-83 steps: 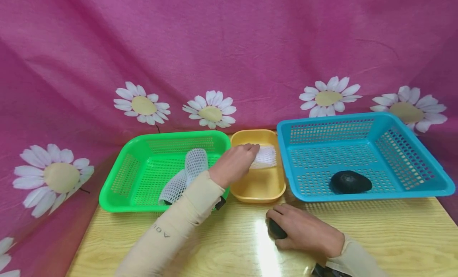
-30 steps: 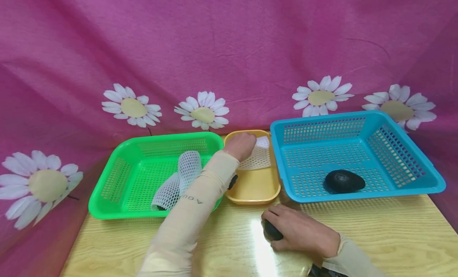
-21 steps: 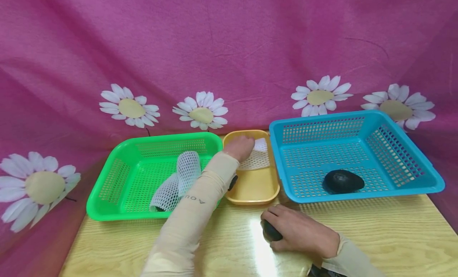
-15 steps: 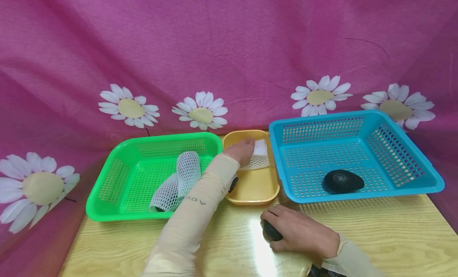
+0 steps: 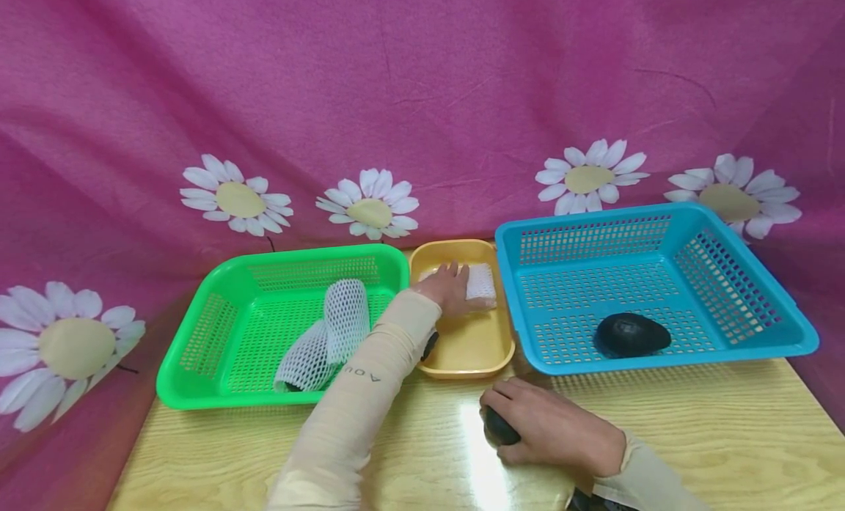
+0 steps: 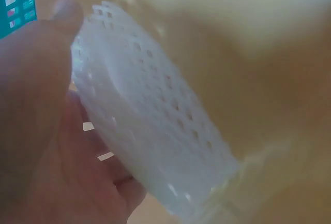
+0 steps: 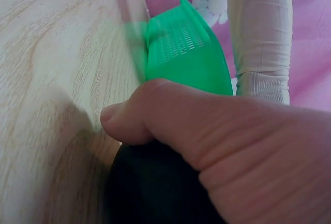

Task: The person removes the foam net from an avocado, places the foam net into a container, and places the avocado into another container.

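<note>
between two baskets (image 5: 284,258), left hand (image 5: 450,289) on white netting (image 5: 482,280); right hand (image 5: 551,427) around a dark fruit (image 5: 500,427)

under and beside the left hand, the white netting lies inside a small yellow tray (image 5: 465,350). that hand's fingers are spread over the netting, and in the left wrist view the thumb is at one end of the piece with the other fingers along its side; whether they grip it, i cannot tell.

nearer the person than the tray, the right hand is curled round the dark fruit, holding it on the wooden table (image 5: 422,452), thumb on the near side.

just left of the left hand is the green one of the baskets, partly covered by the cream sleeve (image 5: 370,379). two white mesh sleeves (image 5: 346,313) lie in it, one partly across the other, something dark showing at the open end of the lower one.

to the right of the left hand, and beyond the right hand, stands the blue basket (image 5: 607,269), with a second dark fruit (image 5: 632,335) lying near its front wall.

beyond both hands hangs a magenta cloth (image 5: 422,93) printed with white daisies.
</note>
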The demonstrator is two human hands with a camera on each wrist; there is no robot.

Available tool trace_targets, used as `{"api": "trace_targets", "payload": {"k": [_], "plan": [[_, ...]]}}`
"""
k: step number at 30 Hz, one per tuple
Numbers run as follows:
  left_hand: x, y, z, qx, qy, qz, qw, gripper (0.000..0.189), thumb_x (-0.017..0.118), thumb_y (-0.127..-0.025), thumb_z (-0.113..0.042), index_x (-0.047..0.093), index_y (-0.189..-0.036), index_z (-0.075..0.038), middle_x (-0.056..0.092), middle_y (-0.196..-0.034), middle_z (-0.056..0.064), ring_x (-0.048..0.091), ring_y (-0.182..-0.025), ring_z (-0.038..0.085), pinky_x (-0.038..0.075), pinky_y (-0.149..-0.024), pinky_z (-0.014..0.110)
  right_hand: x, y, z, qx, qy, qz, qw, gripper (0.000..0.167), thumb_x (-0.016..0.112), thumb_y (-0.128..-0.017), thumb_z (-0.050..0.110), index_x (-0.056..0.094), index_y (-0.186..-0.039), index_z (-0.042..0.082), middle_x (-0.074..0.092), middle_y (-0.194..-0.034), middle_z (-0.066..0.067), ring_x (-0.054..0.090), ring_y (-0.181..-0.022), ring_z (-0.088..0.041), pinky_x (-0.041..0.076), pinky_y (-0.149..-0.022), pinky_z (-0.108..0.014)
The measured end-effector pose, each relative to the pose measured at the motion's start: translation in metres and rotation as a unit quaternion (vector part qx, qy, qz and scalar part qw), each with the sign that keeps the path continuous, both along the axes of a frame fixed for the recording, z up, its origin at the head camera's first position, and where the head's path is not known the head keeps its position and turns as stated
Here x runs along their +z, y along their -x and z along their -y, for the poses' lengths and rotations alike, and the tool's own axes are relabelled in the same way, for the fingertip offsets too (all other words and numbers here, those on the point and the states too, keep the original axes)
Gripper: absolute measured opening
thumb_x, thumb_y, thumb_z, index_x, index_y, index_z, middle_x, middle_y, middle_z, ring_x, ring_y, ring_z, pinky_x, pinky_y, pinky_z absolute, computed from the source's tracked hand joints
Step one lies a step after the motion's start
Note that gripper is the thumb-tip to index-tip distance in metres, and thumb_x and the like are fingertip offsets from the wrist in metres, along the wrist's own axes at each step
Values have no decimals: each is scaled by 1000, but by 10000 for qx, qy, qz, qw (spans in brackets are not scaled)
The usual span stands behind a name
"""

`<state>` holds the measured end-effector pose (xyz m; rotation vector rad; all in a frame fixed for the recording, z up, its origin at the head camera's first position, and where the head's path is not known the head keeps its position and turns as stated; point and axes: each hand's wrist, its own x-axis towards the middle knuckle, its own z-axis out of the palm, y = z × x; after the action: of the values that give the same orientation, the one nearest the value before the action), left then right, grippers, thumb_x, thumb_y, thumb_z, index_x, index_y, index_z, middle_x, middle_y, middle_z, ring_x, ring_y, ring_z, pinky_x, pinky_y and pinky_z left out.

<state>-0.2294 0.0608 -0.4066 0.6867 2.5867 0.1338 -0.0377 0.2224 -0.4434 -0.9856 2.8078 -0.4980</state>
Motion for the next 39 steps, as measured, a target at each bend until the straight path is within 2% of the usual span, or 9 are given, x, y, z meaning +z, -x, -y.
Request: {"api": "trace_targets", "payload": {"k": [3,9,18,26,33,39], "plan": [[0,-1,0,-36,20,-55,10000,91,40,-102,-69,21,-165,-5,23,-173,17,19,-163,33,26,-132,44,2,0,1,64,22,14,10000,43,84,-76,33,63,-110,19,59,-103,8,53,-91,-5,52,-79,-27],[3,-3,1,-97,172,-275,9994,78,28,-109,-57,20,-165,-4,21,-173,17,19,-163,33,22,-133,42,3,-1,2,38,-26,70,10000,41,82,-78,34,63,-111,19,58,-103,9,51,-91,-4,52,-78,-23],[7,-2,-1,-276,213,-546,9979,82,32,-108,-58,17,-164,0,20,-173,18,18,-163,33,18,-134,38,1,-2,2,57,42,-124,9999,40,82,-77,33,63,-109,20,59,-102,10,53,-92,-4,52,-78,-24],[12,-1,-2,-515,349,-824,9947,83,32,-107,-60,18,-164,-1,24,-172,16,21,-162,31,18,-134,35,3,0,2,63,11,-93,9999,40,82,-78,33,64,-110,18,61,-104,8,54,-95,-6,53,-80,-26],[19,-2,-1,-533,101,-889,9946,76,34,-109,-55,24,-162,-1,36,-166,16,30,-158,29,23,-132,34,2,-1,1,41,2,-88,10000,38,81,-78,33,64,-109,20,60,-103,9,54,-95,-5,53,-80,-26],[30,-4,0,-592,-108,-927,9939,73,35,-110,-50,22,-163,-1,34,-168,15,29,-159,28,24,-132,35,3,0,1,77,-16,-33,10000,38,81,-78,33,64,-109,19,60,-101,9,53,-92,-5,52,-79,-26]]}}
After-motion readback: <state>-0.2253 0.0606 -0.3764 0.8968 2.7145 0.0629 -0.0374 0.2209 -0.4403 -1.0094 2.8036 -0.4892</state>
